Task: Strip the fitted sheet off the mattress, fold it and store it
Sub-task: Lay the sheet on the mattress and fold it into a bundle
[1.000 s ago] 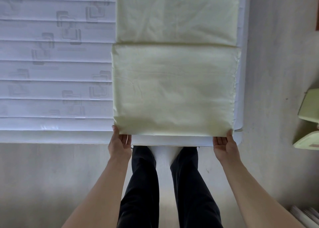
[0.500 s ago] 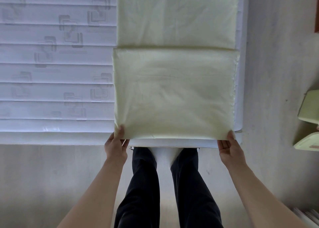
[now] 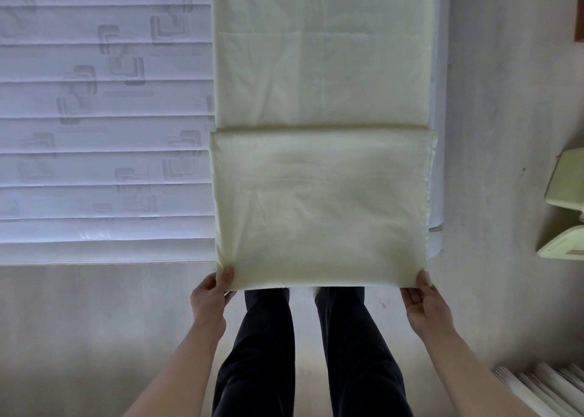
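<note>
At lower centre, our left hand (image 3: 211, 296) and right hand (image 3: 422, 303) each pinch a near corner of the folded sheet (image 3: 319, 208), which lies along the mattress (image 3: 94, 132) right edge; bare floor (image 3: 79, 337) lies below.

fitted sheet (image 3: 320, 205) cut off at the top edge, both hands' fingers hidden beneath its corners

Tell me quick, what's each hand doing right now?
Left hand: pinches the near left corner of the pale green folded cotton sheet.
Right hand: holds the near right corner of the sheet.
</note>
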